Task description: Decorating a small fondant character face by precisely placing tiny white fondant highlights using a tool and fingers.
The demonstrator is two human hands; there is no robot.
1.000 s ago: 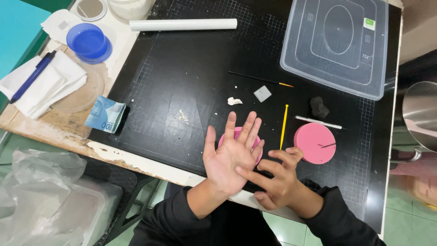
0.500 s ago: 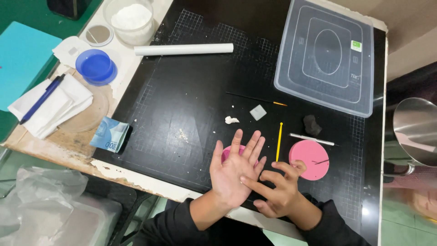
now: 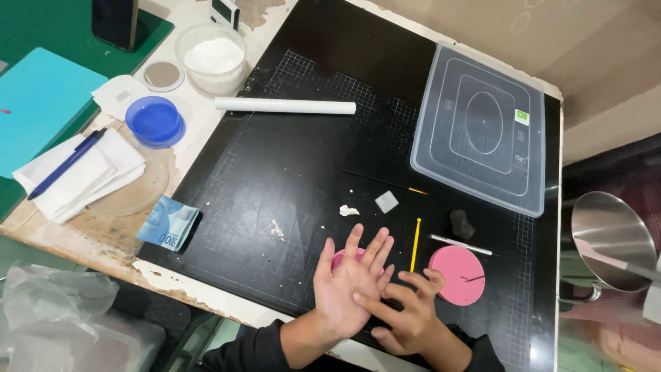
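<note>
Left hand palm up, fingers spread flat, gripping nothing. It hovers over a small pink clay piece that peeks out beneath the fingers; contact between them can't be told. Right hand has its index fingertip pressed on the left palm, other fingers loosely curled, holding nothing. Both sit above the black gridded cutting mat. Thin yellow stick tool lies just right of the left fingers. Flat pink clay disc near the right hand, a dark pin on it.
</note>
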